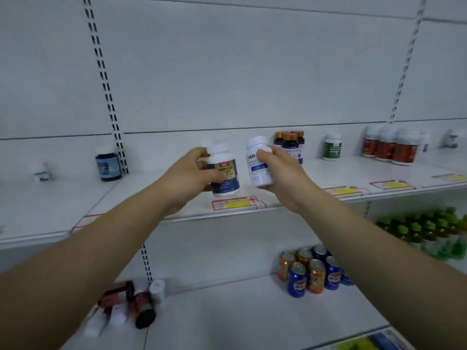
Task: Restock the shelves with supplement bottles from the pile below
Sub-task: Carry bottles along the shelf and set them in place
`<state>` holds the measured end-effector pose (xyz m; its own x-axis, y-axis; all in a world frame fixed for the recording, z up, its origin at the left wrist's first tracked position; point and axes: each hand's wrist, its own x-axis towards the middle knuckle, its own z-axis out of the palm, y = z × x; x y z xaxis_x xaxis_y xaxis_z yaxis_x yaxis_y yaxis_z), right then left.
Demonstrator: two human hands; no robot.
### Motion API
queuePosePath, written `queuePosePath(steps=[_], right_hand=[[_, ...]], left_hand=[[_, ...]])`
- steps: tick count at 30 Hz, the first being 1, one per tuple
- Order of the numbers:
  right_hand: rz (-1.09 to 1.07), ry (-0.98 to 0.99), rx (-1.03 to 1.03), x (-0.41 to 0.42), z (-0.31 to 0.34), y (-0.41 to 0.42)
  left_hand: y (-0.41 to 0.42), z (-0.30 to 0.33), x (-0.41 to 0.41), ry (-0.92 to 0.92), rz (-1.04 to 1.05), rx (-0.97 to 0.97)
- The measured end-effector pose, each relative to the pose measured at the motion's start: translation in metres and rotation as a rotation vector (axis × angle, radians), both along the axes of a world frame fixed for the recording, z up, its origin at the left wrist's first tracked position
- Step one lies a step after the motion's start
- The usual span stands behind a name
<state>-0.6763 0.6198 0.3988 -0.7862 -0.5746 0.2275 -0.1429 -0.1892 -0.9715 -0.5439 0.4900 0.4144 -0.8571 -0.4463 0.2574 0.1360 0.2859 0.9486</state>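
My left hand (188, 176) grips a white bottle with a dark blue and gold label (225, 173), upright, at the front of the upper shelf (151, 198). My right hand (280, 170) grips a white bottle with a blue-striped label (257, 160), held just right of the first and a little higher. Whether either bottle touches the shelf I cannot tell. On the lower shelf, at the left, lies the pile of supplement bottles (131, 304), partly hidden by my left forearm.
The upper shelf holds a dark blue bottle (108, 164), orange-capped dark bottles (290, 142), a green-labelled bottle (332, 147) and red-labelled bottles (389, 147). Price tags (237, 203) line its edge. Drink cans (310, 271) and green-capped bottles (429, 231) stand lower right.
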Motion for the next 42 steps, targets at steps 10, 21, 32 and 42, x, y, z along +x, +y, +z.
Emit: queuePosePath(steps=[10, 21, 32, 42], right_hand=[[-0.037, 0.220, 0.394, -0.058, -0.007, -0.032], [0.114, 0.547, 0.447, -0.075, -0.010, -0.034], [0.088, 0.590, 0.422, -0.087, -0.019, -0.038], [-0.021, 0.593, 0.423, -0.079, -0.017, -0.039]], left_hand=[[-0.052, -0.015, -0.068, -0.188, 0.062, -0.413], [-0.108, -0.022, -0.137, -0.264, 0.368, -1.068], [-0.129, -0.028, -0.174, -0.298, 0.483, -1.124], [-0.117, -0.021, -0.172, -0.411, 0.495, -1.193]])
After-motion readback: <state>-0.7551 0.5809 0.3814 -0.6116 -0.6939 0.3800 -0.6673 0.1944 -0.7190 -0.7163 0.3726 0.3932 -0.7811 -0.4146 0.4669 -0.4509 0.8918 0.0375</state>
